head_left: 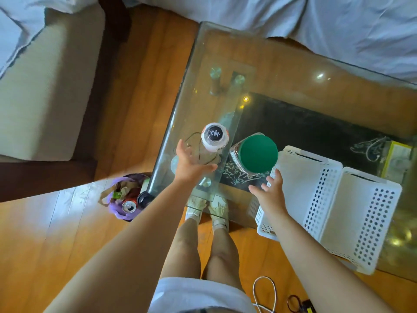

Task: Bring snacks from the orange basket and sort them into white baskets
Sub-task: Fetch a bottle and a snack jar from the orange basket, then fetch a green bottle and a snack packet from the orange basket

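Note:
Two empty white perforated baskets stand side by side on the glass table: the nearer one (316, 199) and one to its right (370, 224). My right hand (269, 193) hovers open at the left basket's near-left corner, just below a glass jar with a green lid (258, 153). My left hand (191, 163) is open, fingers spread, right beside a white bottle with a dark cap (215, 137) standing on the table; it is close but holds nothing. A purple bag (123, 199) on the floor holds a can and packets. No orange basket is in sight.
The glass table's left edge (178, 109) runs beside wooden floor. A beige sofa (42, 91) is at left, white bedding at the top. A yellow box (397, 159) sits under the glass at right. Cables (265, 292) lie on the floor near my feet.

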